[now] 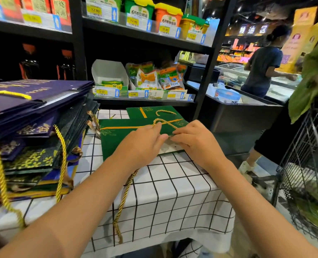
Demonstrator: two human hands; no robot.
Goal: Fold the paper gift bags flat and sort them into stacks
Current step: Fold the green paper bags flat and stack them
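One green bag (115, 144) is being flattened — left hand (145, 144) pinching its cord (167, 124), right hand (195, 142) beside it, grip unclear — cord-tucking probably being required next.

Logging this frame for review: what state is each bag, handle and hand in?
green gift bag: lying flat on the table, mouth slightly open.
gold rope handle: pinched by left hand.
right hand: grips the bag's mouth edge.
rear green bag: flat, behind it.
purple bag stack: piled flat, left.
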